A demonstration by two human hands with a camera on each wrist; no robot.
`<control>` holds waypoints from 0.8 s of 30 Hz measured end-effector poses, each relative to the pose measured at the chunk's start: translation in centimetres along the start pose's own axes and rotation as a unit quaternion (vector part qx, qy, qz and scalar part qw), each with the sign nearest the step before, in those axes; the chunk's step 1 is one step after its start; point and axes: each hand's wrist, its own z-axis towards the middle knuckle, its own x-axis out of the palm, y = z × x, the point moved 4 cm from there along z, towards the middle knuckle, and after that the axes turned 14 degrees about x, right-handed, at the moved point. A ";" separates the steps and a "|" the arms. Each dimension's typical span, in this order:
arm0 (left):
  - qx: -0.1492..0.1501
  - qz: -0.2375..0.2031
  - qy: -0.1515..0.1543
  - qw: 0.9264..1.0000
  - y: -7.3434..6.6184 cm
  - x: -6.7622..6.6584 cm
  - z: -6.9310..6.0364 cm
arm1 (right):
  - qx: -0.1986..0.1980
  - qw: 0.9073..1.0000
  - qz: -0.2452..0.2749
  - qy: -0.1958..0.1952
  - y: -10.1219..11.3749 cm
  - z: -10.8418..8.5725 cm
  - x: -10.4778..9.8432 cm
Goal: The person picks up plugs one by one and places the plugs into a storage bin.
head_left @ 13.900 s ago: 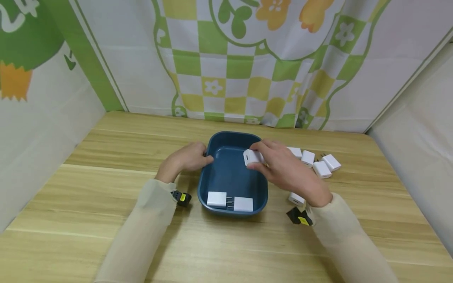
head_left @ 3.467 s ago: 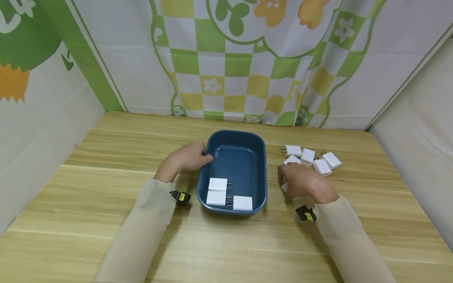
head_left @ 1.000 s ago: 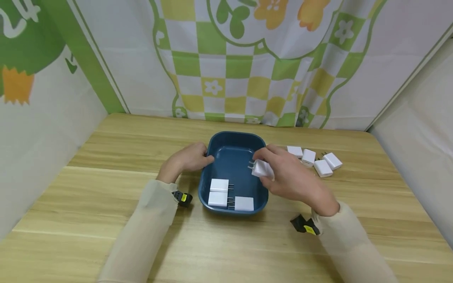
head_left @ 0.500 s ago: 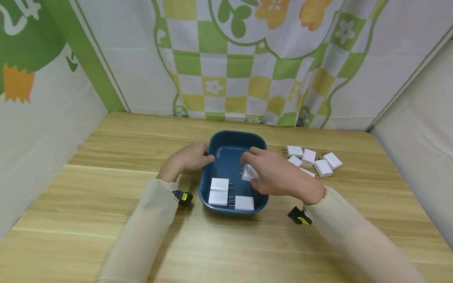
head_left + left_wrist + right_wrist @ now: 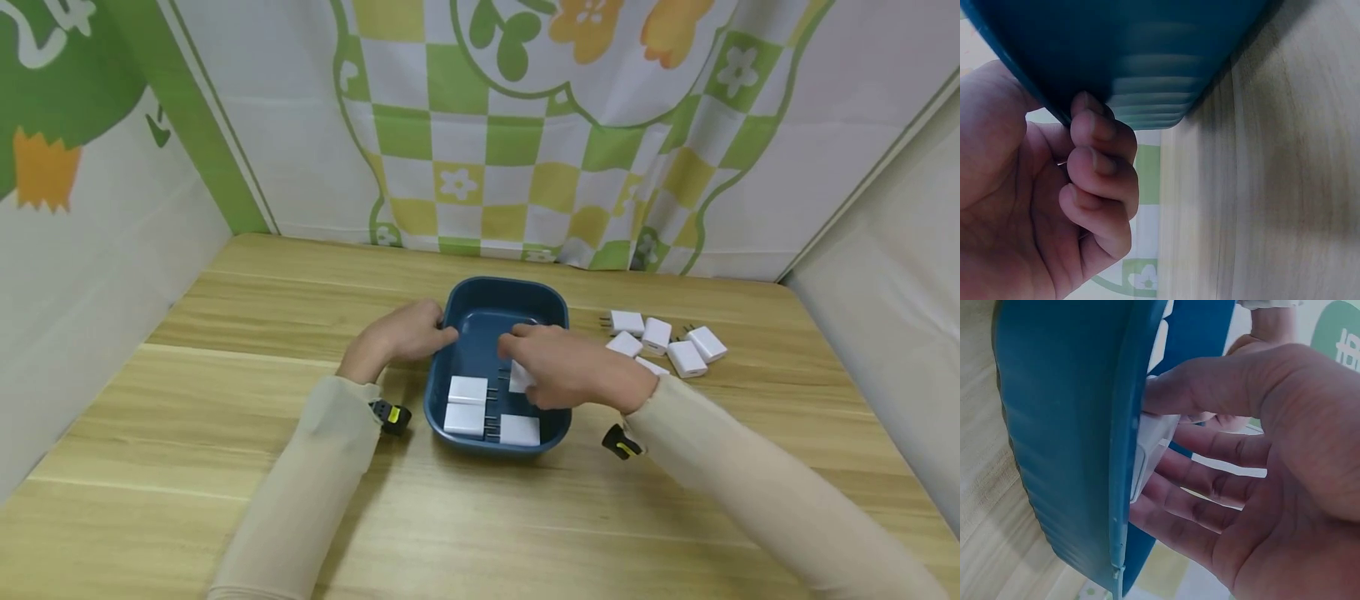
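A dark blue plastic bin [image 5: 480,337] stands mid-table in the head view. My left hand [image 5: 405,333] grips its left rim, thumb over the edge; in the left wrist view its fingers [image 5: 1107,172] curl against the outer wall. Inside the bin, my right hand [image 5: 562,367] pinches a white USB charger [image 5: 520,379] between thumb and fingers, prongs pointing left. The right wrist view shows this charger [image 5: 1155,447] just past the rim, partly hidden. Three more chargers lie at the bin's near end: two stacked front to back on the left [image 5: 465,419], one at right [image 5: 520,430].
Several white chargers [image 5: 656,336] lie loosely grouped on the wooden table [image 5: 300,292] right of the bin, some partly behind the right arm. A patterned curtain [image 5: 510,167] hangs at the table's back edge, with pale cloth walls at both sides.
The right hand took a charger from the table, then moved it left over the bin and lowered it inside. Earlier, another charger joined the left row. The left hand stays on the rim.
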 end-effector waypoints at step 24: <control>0.006 -0.001 0.002 1.000 -0.1 0.0 -0.1 | 0.020 0.995 -0.009 0.095 0.1 1.6 1.9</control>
